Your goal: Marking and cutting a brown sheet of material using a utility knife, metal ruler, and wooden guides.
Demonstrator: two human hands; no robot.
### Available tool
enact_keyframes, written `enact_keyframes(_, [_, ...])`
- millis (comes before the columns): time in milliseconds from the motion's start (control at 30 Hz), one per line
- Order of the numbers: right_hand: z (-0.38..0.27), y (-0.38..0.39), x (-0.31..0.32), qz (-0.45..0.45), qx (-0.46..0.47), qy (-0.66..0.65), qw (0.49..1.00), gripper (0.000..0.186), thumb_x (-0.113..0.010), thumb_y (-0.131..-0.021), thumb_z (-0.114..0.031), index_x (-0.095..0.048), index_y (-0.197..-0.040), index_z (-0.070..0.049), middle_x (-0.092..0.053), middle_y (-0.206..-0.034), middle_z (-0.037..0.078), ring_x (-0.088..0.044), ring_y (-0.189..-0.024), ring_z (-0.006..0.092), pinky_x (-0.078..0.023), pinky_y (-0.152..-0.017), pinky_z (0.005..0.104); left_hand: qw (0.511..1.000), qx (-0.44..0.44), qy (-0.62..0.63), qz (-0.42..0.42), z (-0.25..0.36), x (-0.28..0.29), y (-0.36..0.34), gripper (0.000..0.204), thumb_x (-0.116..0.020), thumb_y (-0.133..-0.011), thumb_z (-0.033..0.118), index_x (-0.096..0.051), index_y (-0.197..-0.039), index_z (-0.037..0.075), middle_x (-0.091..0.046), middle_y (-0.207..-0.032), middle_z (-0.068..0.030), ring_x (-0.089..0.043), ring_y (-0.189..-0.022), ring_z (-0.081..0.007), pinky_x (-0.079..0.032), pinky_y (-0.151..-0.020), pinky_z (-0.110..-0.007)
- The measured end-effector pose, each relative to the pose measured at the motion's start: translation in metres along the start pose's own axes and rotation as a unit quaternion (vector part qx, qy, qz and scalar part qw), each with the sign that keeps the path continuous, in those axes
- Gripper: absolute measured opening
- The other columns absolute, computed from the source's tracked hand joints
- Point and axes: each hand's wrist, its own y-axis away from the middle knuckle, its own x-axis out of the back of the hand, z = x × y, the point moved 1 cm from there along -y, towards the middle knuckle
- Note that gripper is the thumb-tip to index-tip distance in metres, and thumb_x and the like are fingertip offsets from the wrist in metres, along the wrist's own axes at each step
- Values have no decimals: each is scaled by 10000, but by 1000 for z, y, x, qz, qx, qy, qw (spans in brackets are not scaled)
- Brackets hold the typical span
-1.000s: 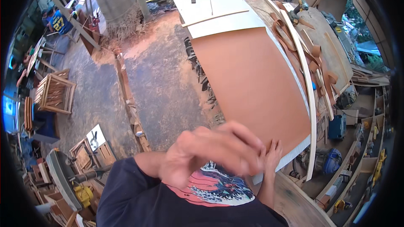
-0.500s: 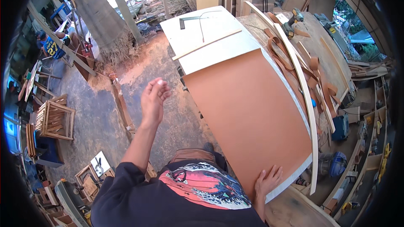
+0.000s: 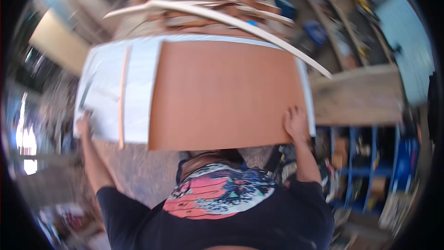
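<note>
A smooth, rectangular brown sheet [image 3: 222, 95] lay on the white worktop [image 3: 105, 122], right of a thin wooden strip [image 3: 122, 99]. The right hand [image 3: 296, 121] rested on its right margin, fingers slightly spread; blur hid whether the fingers of the left hand [image 3: 84, 124] pinched the slim dark tool [image 3: 85, 95].

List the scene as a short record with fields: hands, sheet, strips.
Left hand: at the near end of a slim dark tool; blur hides the grip
Right hand: on the brown sheet, near its right edge
Sheet: spread over the white surface, whose left part shows
Thin strip: left of the sheet
Long pale strip: slanting past the sheet's far side
</note>
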Motion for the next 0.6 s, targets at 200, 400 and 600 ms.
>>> enact_keyframes(200, [39, 74, 15, 22, -279, 32, 959, 506, -531, -1010, -380, -599, -1378, -39, -477, -1493, 273, -431, -1387, 468, -344, -1171, 557, 979, -41, 148, -132, 201, -4, 46, 750, -749, -796, 596, -742, -1003, -125, -750, -1024, -284, -725, -1029, -403, -544, -925, -475])
enact_keyframes(400, [39, 76, -5, 18, -324, 35, 945, 546, -480, -1033, -433, -568, -1433, -71, -368, -1604, 262, -325, -1490, 453, -235, -1234, 580, 981, -17, 185, -60, 167, -15, 13, 590, -759, -815, 515, -753, -901, -68, -735, -839, -199, -722, -717, -299, -575, -626, -444])
enact_keyframes(600, [36, 86, -1, 27, -333, 21, 942, 568, -501, -1020, -447, -554, -1456, -87, -391, -1579, 264, -342, -1464, 465, -222, -1222, 618, 724, 125, 643, -213, 102, -23, -15, 317, -788, -881, 333, -735, -1070, 84, -678, -822, 18, -477, -470, -62, -346, -395, -202])
